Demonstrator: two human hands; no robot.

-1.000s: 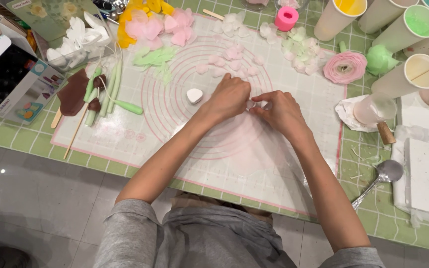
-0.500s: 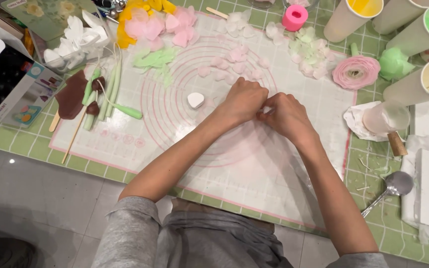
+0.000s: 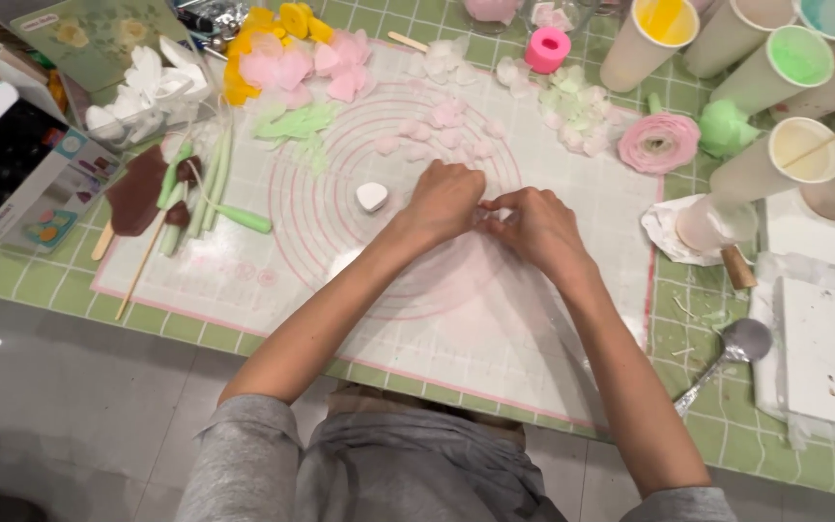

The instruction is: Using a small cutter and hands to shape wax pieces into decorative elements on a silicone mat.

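Now both hands sit slightly lower on the white mat (image 3: 533, 319) than a moment ago; left hand (image 3: 445, 201) and right hand (image 3: 533, 227) meet fingertip to fingertip, pinching a small pale piece (image 3: 488, 215) near the heart-shaped cutter (image 3: 371, 196).

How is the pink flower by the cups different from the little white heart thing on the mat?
The pink flower is round, with many ruffled layers; the white heart piece is smooth and plain. The flower is bigger. It lies at the mat's right edge, away from the hands; the heart lies inside the mat's circles, near the left hand. Both are small and pale.
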